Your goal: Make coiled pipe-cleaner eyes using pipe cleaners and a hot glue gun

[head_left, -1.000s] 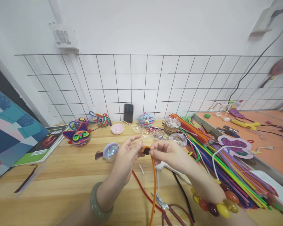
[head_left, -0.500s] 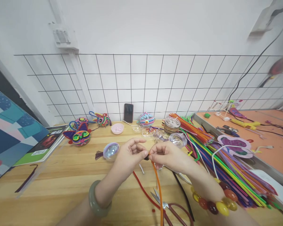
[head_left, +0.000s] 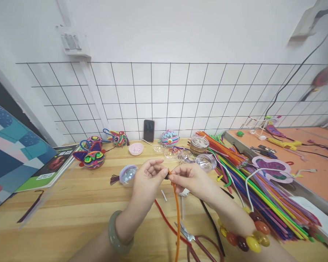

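Note:
My left hand (head_left: 150, 182) and my right hand (head_left: 192, 180) meet over the middle of the table, fingertips pinched close together. Between them is an orange pipe cleaner (head_left: 177, 218), its long end hanging down toward me. A small dark piece (head_left: 167, 176) shows at the left fingertips, mostly hidden; it looks like a coiled black pipe cleaner, though I cannot be sure. Below lie a red pipe cleaner (head_left: 164, 214), scissors (head_left: 190, 237) with dark red handles, partly open, and a black pipe cleaner (head_left: 211, 218). A short white piece (head_left: 164, 195) rests beside my left wrist.
Left of my hands sits a clear half-shell with a tassel (head_left: 128, 175). Colourful wrapped ornaments (head_left: 94, 159), a pink bowl (head_left: 136, 149) and a phone (head_left: 149, 131) stand behind. Pipe cleaner bundles (head_left: 273, 203) fill the right side, beside a yellow glue gun (head_left: 284, 143).
Both hands have shifted slightly left, still pinching. The hanging end of the orange pipe cleaner has swung left, and the fingertips have changed their hold around the dark piece.

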Demonstrator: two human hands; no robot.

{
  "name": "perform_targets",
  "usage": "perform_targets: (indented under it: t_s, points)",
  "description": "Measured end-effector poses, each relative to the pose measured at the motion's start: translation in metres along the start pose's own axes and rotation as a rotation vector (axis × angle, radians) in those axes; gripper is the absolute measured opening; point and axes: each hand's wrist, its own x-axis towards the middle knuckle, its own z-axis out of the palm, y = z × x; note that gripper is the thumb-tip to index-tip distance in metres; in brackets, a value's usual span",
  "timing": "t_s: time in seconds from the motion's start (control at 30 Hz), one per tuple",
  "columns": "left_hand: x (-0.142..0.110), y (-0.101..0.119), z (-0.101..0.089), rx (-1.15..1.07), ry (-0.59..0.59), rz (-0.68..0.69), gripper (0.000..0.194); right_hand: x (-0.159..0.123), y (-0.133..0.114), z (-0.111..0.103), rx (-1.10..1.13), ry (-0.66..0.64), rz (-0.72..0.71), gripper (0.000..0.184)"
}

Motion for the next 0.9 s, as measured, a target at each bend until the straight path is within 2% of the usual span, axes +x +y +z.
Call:
perform_targets:
  t_s: [0.2,0.5,0.8,0.9]
  points:
    - [0.000,-0.004,0.001,-0.010,0.027,0.018,0.026,0.002,0.004,0.003,0.010,0.058,-0.016,0.018]
    - [0.003,0.006,-0.006,-0.001,-0.165,-0.104,0.029,-0.001,0.003,-0.004,-0.043,0.005,0.023,0.013]
    - [0.005,0.008,-0.010,0.111,-0.272,-0.081,0.031,0.000,0.004,-0.005,-0.066,-0.028,0.049,0.013]
    - [0.005,0.008,-0.008,0.113,-0.270,-0.080,0.030,-0.001,0.004,-0.004,-0.067,-0.038,0.043,0.015]
